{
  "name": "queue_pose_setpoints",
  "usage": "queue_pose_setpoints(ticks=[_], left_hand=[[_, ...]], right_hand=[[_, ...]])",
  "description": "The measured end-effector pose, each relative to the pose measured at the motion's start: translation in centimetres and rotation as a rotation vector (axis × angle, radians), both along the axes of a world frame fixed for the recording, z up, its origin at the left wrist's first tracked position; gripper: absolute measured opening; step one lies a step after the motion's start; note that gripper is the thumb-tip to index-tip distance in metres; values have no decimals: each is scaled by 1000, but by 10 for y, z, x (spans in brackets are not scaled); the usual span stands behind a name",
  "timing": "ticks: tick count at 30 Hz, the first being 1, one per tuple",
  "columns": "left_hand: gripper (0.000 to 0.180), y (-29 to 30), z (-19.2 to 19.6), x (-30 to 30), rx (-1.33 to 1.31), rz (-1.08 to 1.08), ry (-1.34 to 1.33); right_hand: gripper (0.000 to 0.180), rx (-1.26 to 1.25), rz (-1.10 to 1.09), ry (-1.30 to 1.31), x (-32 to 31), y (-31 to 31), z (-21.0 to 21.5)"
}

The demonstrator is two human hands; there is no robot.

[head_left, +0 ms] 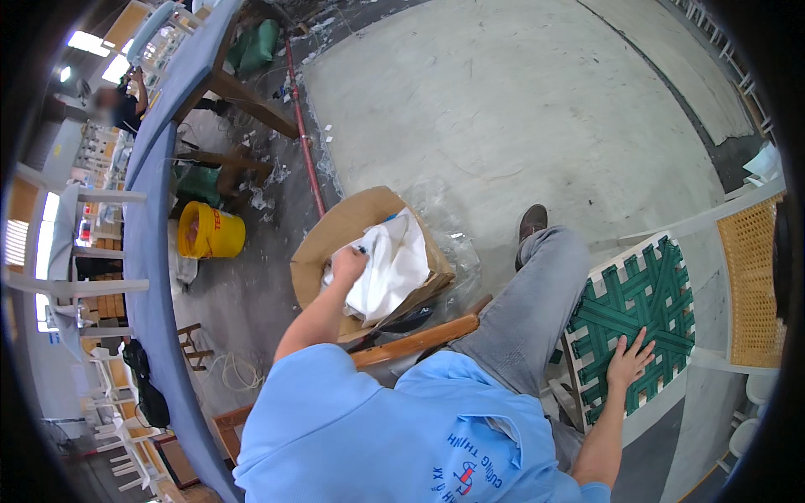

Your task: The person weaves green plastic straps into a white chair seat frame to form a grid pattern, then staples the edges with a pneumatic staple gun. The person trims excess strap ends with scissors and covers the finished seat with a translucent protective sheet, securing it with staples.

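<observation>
My left hand is closed over a white cloth or bag inside an open cardboard box. A small dark thing shows at its fingertips, and what the fingers grip is too small to name. To my right, a white-framed seat carries crossed dark green webbing straps. My right hand lies flat on this webbing with the fingers spread, holding nothing.
Clear plastic wrap lies beside the box. Left of it stand a yellow bucket and a long blue-covered table. A cane-woven panel rises at the far right. A red pipe runs along the floor; a person is beyond the table.
</observation>
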State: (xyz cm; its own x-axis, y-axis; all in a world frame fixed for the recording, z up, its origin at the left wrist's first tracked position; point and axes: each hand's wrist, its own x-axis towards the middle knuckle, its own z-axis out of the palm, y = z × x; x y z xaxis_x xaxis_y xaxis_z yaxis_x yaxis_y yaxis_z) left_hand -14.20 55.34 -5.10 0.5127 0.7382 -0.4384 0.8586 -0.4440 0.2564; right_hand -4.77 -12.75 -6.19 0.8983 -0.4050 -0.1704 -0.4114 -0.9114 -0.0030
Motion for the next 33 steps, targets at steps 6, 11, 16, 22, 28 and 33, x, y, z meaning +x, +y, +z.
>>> queue_pose_setpoints(ticks=[6,11,16,22,28,33], left_hand=[[66,-42,-53,-40,-35,83,284],[34,-55,-51,-52,49,49,230],[25,-57,-40,-60,181,-77,276],[30,-29,-8,-60,376,-77,69],[33,2,84,4,443,-96,-717],[26,-23,192,77,34,-164,-901]], right_hand=[[71,116,50,2,-2,-13,18],[71,148,134,-28,-17,-17,19],[68,194,131,-42,-22,-13,21],[68,185,139,-37,-27,-20,23],[72,243,108,-23,-30,-20,19],[77,296,53,12,-31,-15,29]])
